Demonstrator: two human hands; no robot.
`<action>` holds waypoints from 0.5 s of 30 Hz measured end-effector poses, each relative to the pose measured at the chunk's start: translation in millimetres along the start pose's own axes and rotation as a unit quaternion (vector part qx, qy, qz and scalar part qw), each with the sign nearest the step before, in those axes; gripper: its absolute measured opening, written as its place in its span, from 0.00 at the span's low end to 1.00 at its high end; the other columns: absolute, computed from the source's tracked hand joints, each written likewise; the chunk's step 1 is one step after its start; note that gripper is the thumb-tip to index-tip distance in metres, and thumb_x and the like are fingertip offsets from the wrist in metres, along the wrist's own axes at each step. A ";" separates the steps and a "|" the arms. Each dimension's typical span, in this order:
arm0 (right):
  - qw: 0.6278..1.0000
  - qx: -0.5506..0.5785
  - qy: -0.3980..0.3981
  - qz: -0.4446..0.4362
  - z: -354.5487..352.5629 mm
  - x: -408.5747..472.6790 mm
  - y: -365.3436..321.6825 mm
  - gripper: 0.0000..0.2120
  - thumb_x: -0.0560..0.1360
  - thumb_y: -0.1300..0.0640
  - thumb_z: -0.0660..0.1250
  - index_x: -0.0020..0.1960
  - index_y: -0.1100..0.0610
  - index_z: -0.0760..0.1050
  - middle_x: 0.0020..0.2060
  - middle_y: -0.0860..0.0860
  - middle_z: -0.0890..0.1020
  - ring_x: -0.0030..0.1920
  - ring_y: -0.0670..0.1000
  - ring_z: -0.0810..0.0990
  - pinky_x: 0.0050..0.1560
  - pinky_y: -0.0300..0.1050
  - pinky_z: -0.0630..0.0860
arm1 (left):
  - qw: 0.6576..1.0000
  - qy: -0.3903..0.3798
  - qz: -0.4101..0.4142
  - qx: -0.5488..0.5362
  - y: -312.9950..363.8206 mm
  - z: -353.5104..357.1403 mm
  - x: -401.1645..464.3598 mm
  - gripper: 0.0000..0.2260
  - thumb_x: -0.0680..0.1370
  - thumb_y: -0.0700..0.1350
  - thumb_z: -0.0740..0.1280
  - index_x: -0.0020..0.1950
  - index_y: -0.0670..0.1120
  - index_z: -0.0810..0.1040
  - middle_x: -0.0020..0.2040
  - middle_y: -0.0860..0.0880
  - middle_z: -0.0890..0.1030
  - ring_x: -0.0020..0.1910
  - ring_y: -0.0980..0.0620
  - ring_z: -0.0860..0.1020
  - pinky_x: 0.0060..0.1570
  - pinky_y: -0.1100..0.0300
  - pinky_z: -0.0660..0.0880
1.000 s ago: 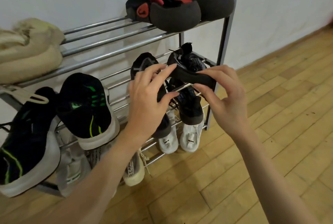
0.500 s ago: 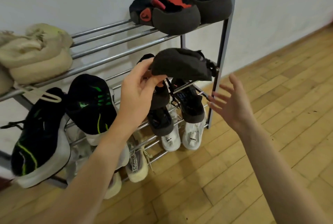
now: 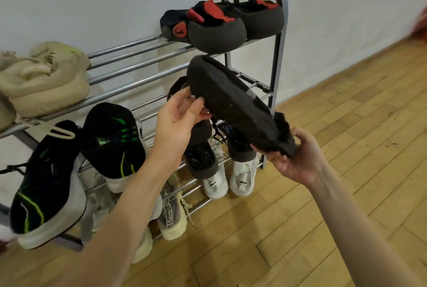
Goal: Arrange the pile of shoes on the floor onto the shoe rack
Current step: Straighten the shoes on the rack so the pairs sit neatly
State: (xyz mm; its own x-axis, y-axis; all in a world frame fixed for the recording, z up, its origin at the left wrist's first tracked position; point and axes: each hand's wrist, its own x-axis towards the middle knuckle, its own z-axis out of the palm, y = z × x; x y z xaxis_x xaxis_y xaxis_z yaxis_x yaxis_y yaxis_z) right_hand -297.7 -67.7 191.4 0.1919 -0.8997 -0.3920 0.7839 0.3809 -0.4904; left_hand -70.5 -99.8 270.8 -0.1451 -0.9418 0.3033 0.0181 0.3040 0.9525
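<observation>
A dark grey shoe (image 3: 233,102) hangs sole-up in the air before the right end of the metal shoe rack (image 3: 278,55). My left hand (image 3: 182,120) pinches its upper end at the toe. My right hand (image 3: 298,155) grips its lower end from underneath. The shoe slants down to the right, level with the middle shelf. Behind it on that shelf sit two dark shoes (image 3: 201,157), partly hidden by my hands and the held shoe.
Black-and-red shoes (image 3: 215,25) sit on the top shelf at right, beige ones (image 3: 44,78) at left. Black-and-green sneakers (image 3: 111,141) lean on the middle shelf. White and cream shoes (image 3: 242,175) fill the bottom. Wooden floor (image 3: 346,106) stretches right; a white wall stands behind.
My right hand came back up and took hold of the shoe's lower end. The shoe tipped from level to slanting down to the right, sole up.
</observation>
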 end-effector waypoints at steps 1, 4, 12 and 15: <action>0.999 0.009 0.027 -0.025 -0.8 0.8 1.3 0.21 0.66 0.54 0.59 0.56 0.63 0.73 0.49 0.65 0.78 0.23 0.47 0.71 0.19 0.33 0.70 | 1.000 -0.004 0.000 0.008 0.9 3.2 0.3 0.16 0.80 0.39 0.63 0.68 0.42 0.71 0.52 0.45 0.82 0.51 0.50 0.82 0.53 0.59 0.79; 0.982 0.030 0.122 -0.140 -1.0 2.4 3.6 0.21 0.61 0.55 0.57 0.53 0.63 0.70 0.46 0.62 0.74 0.21 0.48 0.69 0.18 0.32 0.64 | 0.997 0.016 0.021 0.076 -4.0 7.8 -0.5 0.20 0.78 0.43 0.66 0.69 0.45 0.68 0.58 0.48 0.79 0.51 0.53 0.82 0.53 0.59 0.79; 0.870 -0.057 0.312 -0.378 12.6 6.3 -1.9 0.06 0.72 0.56 0.58 0.37 0.56 0.67 0.39 0.56 0.75 0.36 0.54 0.76 0.29 0.43 0.69 | 0.908 0.116 0.117 0.385 -23.0 -7.2 -0.4 0.18 0.77 0.46 0.68 0.66 0.46 0.73 0.62 0.49 0.71 0.64 0.53 0.70 0.64 0.63 0.67; 0.850 -0.119 0.301 -0.416 26.7 21.2 5.8 0.06 0.72 0.54 0.59 0.38 0.55 0.70 0.41 0.53 0.73 0.43 0.52 0.72 0.42 0.49 0.70 | 0.896 0.071 0.051 0.436 -28.8 -5.7 2.8 0.25 0.76 0.49 0.68 0.72 0.46 0.68 0.70 0.47 0.68 0.70 0.49 0.66 0.70 0.53 0.63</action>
State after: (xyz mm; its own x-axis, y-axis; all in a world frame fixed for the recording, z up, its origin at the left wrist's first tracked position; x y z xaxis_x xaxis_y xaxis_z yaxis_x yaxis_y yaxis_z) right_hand -273.4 -90.3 201.0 -0.7635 -0.6334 -0.1259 0.3458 -0.2363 -0.9081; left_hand -65.7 -112.1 244.3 -0.0585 -0.8927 0.4468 -0.7645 0.3279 0.5550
